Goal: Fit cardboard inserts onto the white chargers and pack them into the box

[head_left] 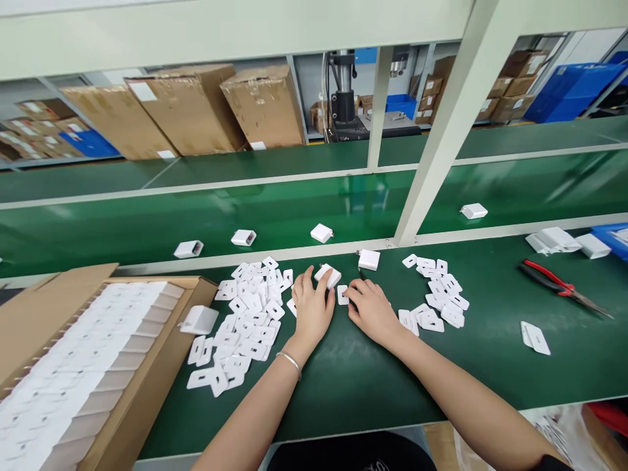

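Note:
My left hand [313, 309] is spread over the green bench, its index finger against a white charger housing [331, 277]. My right hand [373, 309] has bent fingers, with the fingertips on the edge of a small white slotted plate [342, 295]. A thin dark tip [362, 273] shows beside its knuckles; I cannot make out what it belongs to. Just beyond stands another white charger [369, 260] with metal prongs. Left of my hands lies a large heap of white slotted plates [250, 307]. A smaller pile of plates [444, 291] spreads to the right.
An open cardboard box [161, 366] with rows of white chargers fills the left side; a white charger [199, 320] sits beside it. Red-and-black pliers [559, 282] and two plates [535, 337] lie right. Several chargers, including one [322, 233], are on the green strip behind. A slanted post [441, 137] rises ahead.

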`<state>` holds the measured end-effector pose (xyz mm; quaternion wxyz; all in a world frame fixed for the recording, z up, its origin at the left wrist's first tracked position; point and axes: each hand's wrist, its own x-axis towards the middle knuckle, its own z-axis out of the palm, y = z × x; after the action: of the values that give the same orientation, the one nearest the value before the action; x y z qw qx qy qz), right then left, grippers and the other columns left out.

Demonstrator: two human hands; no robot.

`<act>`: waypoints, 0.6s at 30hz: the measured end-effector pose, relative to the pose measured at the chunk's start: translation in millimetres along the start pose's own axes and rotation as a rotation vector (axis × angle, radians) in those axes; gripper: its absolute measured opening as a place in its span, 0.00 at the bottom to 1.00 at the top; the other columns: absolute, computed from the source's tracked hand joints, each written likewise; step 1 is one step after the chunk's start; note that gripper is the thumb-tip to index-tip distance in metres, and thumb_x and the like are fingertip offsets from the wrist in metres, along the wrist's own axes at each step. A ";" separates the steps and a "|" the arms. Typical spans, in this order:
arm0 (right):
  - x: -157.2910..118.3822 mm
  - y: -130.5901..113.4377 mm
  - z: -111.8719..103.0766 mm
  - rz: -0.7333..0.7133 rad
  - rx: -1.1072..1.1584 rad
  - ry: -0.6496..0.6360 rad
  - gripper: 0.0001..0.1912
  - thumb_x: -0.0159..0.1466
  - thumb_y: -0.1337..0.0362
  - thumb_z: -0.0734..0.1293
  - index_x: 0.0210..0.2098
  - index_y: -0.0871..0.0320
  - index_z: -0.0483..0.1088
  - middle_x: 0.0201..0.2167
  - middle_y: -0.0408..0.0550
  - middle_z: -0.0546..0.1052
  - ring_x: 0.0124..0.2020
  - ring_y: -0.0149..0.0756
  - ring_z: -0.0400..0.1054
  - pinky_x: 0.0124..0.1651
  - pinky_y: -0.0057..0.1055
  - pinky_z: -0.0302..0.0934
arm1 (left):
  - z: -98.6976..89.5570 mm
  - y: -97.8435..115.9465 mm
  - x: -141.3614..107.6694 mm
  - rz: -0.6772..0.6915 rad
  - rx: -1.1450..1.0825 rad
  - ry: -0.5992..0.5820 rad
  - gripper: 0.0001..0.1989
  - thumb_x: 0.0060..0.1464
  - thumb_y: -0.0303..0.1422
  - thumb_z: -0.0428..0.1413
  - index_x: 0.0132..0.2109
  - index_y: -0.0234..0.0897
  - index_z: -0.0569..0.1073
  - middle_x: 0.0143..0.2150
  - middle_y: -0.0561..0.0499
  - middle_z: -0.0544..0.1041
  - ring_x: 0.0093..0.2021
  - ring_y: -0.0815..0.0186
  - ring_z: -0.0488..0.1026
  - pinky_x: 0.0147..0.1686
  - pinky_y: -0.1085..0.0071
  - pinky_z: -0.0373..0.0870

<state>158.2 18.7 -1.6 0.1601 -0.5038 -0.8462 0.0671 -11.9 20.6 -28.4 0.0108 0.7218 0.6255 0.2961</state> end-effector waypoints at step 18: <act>-5.6 -16.7 10.0 -0.035 -0.069 -0.027 0.05 0.70 0.68 0.65 0.44 0.61 0.72 0.43 0.53 0.74 0.45 0.47 0.67 0.47 0.42 0.61 | 47.2 70.2 205.6 -0.232 0.324 -0.466 0.36 0.70 0.53 0.42 0.67 0.25 0.63 0.49 0.27 0.79 0.52 0.37 0.78 0.45 0.52 0.74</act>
<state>143.4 6.2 -7.5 0.1323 -0.4933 -0.8587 0.0417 80.5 209.0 44.9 0.0723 0.6861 0.7237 0.0157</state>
